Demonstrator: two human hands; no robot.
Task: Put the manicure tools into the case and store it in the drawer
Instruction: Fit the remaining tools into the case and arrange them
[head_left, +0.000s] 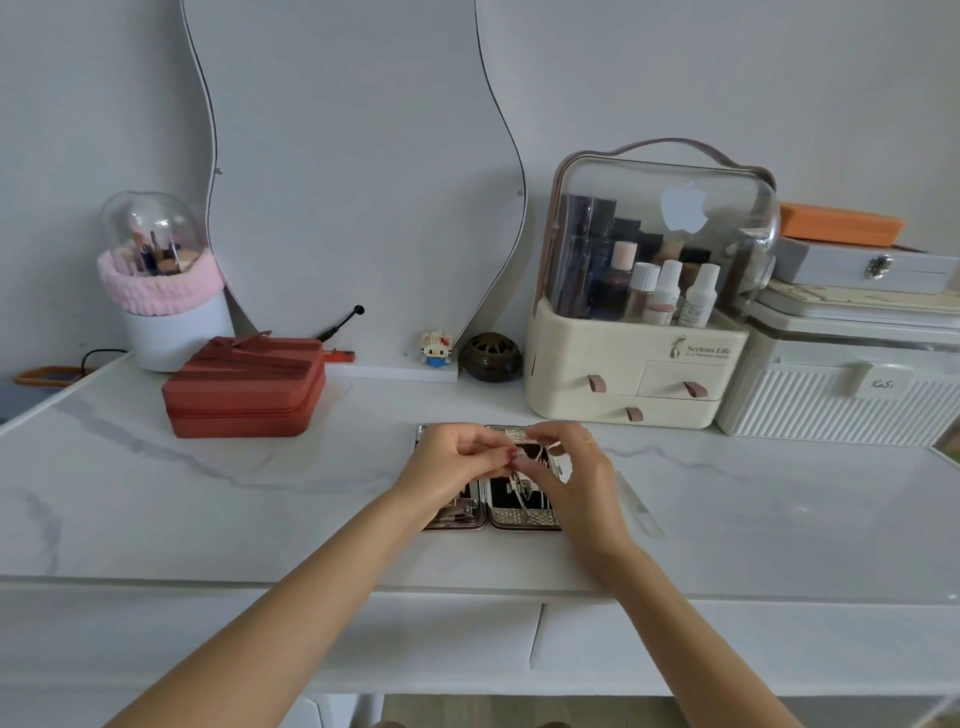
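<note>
On a white marbled table (218, 499) against a pale wall, beside a red box (244, 387) and a cream organizer (631, 374), both the left hand (449, 470) and right hand (569, 475) pinch what seems a thin tool (519, 470) over the open case (522, 512).

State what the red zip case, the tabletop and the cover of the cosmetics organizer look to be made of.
Red zip case: seemingly faux leather or coated fabric, matte, with stitched seams and a zipper line.
Tabletop: white marble or marble-look slab, glossy, with grey veins and soft reflections; real stone or laminate can't be told.
Organizer cover: clear plastic, glossy; bottles show through it.
</note>
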